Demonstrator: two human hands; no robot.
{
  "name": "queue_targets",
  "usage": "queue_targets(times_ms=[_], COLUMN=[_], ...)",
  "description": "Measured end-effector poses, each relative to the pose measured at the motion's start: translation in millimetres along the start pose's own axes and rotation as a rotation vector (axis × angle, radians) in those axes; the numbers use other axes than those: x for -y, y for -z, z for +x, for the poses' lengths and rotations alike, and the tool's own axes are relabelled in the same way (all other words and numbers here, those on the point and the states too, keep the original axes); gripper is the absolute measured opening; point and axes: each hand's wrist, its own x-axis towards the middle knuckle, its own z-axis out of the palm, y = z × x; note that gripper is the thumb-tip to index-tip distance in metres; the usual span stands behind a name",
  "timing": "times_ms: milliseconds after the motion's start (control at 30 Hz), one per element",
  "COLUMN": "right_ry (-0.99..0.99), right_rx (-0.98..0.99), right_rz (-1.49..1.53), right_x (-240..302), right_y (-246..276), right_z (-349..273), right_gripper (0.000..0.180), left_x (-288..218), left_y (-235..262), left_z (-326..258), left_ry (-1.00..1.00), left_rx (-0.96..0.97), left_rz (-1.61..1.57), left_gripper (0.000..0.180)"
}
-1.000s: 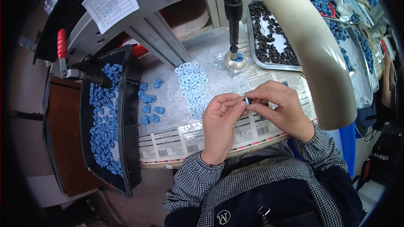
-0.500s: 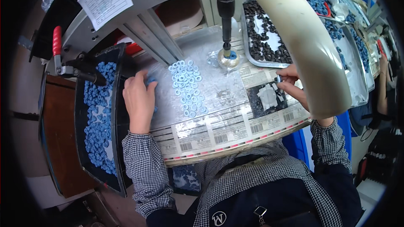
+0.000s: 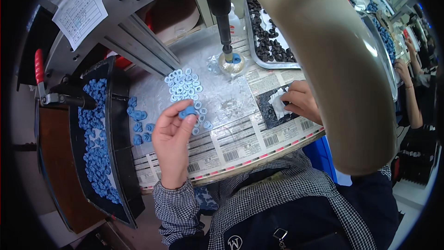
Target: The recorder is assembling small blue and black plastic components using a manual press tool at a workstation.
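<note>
A small blue rubber-like part [image 3: 187,112] is pinched between the thumb and fingers of my left hand [image 3: 173,139], held up just over the near end of a patch of pale blue rings [image 3: 184,84]. My right hand [image 3: 303,101] has its fingers bent down on a white folded pad [image 3: 279,106] lying on a dark speckled plate [image 3: 267,111]; whatever those fingertips hold is hidden. Loose blue parts [image 3: 137,115] lie left of my left hand. Below the press spindle [image 3: 224,30], another blue part [image 3: 236,58] sits on a round metallic holder [image 3: 230,67].
At the left stands a black bin [image 3: 121,157] of blue parts, near a red-handled clamp [image 3: 39,67]. A metal tray [image 3: 277,65] of black parts is at the back. A thick cream-coloured tube [image 3: 351,65] arches over my right forearm. Another person's hands [image 3: 404,71] show far right.
My left hand has moved right from the loose blue parts and now holds one up. My right hand has lowered a small dark-and-pale piece to the white pad. The view has shifted.
</note>
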Motion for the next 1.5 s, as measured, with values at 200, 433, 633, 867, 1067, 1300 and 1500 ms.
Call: queue_targets(times_ms=[200,433,633,867,1067,1300,1500], right_ry=[-0.001,0.05,0.081,0.102,0.116,0.104,-0.024], right_rx=[-0.076,-0.277,-0.286,-0.282,-0.248,-0.2,-0.307], right_rz=[0.007,0.295,0.294,0.256,0.251,0.278,0.393], right_x=[11,41,48,50,50,45,41], right_y=[25,20,11,7,7,5,18], right_z=[5,26,33,34,35,31,26], right_gripper=[0.02,0.028,0.028,0.026,0.024,0.021,0.028], left_x=[26,16,25,32,30,16,7], left_y=[-40,-79,-84,-85,-87,-85,-77], left_z=[-11,-19,-20,-19,-21,-20,-7], left_ry=[-0.109,-0.117,-0.246,-0.287,-0.28,-0.498,-0.447], left_rx=[0.167,0.185,0.171,0.166,0.161,0.204,0.175], left_rz=[0.051,0.306,0.309,0.302,0.324,0.548,0.412], left_gripper=[0.035,0.037,0.039,0.043,0.046,0.048,0.042])
